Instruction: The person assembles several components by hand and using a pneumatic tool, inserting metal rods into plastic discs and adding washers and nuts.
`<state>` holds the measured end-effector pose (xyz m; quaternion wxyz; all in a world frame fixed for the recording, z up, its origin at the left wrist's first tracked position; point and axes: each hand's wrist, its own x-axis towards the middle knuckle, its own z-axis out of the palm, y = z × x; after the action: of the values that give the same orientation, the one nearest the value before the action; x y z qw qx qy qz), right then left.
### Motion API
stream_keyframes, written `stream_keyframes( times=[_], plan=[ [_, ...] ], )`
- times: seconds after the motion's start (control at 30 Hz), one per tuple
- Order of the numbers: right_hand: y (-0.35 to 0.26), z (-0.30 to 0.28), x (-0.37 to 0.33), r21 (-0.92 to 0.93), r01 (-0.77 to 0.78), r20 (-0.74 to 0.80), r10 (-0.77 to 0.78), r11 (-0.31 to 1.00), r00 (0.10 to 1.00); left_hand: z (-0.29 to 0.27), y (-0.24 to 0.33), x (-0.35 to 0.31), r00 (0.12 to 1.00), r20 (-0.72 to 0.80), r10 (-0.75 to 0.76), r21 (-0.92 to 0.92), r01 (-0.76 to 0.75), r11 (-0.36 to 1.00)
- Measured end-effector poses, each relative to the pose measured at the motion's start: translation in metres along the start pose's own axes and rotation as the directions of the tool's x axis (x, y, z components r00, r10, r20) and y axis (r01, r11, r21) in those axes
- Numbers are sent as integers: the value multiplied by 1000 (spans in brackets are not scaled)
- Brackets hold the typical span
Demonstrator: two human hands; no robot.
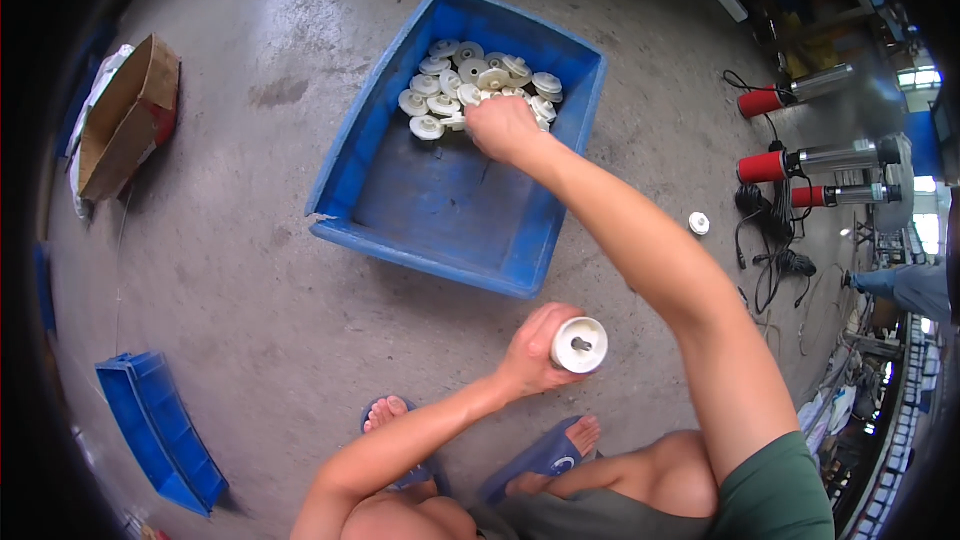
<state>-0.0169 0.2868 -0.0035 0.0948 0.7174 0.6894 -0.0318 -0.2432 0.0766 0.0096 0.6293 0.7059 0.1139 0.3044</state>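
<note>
Green cloth sleeve (780, 490) nearest, left hand (530, 348) grips an open-topped white cylinder (582, 356).

No legible lettering; no readable numbers or signs

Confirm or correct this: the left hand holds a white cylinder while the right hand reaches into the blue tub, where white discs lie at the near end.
One slip: the head view shows the white discs lying at the far end of the blue tub. The left hand holds the white cylinder; the right hand reaches into the tub.
</note>
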Motion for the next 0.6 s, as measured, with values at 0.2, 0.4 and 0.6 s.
stream_keyframes(
  times=[0.2,0.4,0.6],
  plan=[
    [2,-130,-145,972,-142,132,62,185,989,-16,-6,-4,995,-33,-98,-6,98,995],
    [-21,-101,-323,853,-226,370,239,-471,898,10,-3,2,993,115,2,106,-14,994],
    [-42,-86,-363,985,-55,14,241,165,970,15,4,10,984,181,5,75,-18,997]
  ],
)
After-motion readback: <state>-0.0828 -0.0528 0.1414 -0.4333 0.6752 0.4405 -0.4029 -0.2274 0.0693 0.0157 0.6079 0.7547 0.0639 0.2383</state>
